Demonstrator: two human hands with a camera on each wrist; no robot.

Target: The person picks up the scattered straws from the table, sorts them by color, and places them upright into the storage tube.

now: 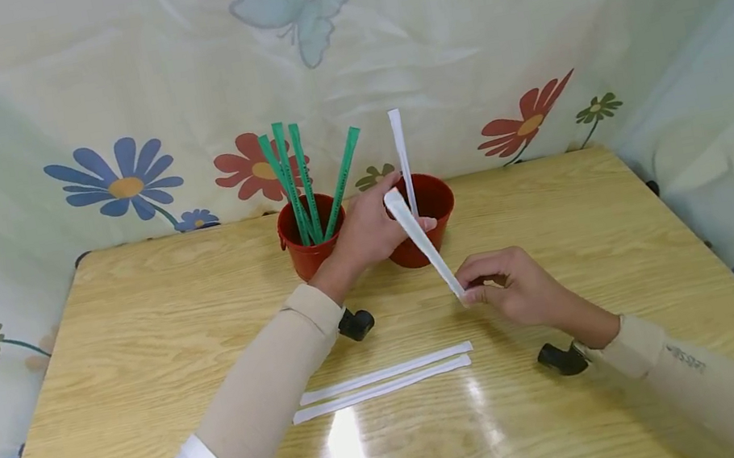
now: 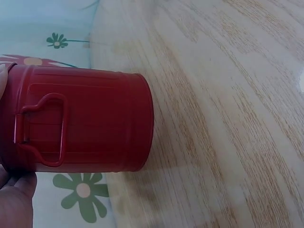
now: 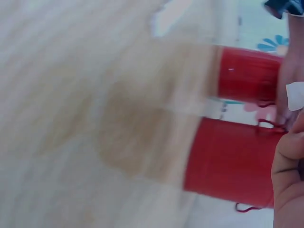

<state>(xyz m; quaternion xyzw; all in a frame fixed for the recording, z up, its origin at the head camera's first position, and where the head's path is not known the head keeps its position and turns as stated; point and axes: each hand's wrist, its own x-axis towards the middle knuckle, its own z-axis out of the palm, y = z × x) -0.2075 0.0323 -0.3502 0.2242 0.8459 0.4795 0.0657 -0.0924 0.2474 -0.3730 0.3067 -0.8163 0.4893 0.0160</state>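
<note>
In the head view my right hand [image 1: 514, 289] pinches the lower end of a white paper-wrapped straw [image 1: 427, 243], which slants up and left in front of a red bucket [image 1: 410, 256]. My left hand [image 1: 370, 227] grips that bucket near its rim. The left wrist view shows the bucket's side with its wire handle [image 2: 61, 130], fingers [image 2: 19, 197] at the rim. One white wrapped straw [image 1: 400, 145] stands inside this bucket. To its left, a second red bucket [image 1: 312, 261] holds several green wrapped straws [image 1: 342, 183].
Two more white wrapped straws [image 1: 385, 373] lie side by side on the wooden table [image 1: 158, 339], nearer the front. A flowered curtain [image 1: 435, 29] hangs behind the table and along both sides. Each wrist carries a black camera [image 1: 562, 358].
</note>
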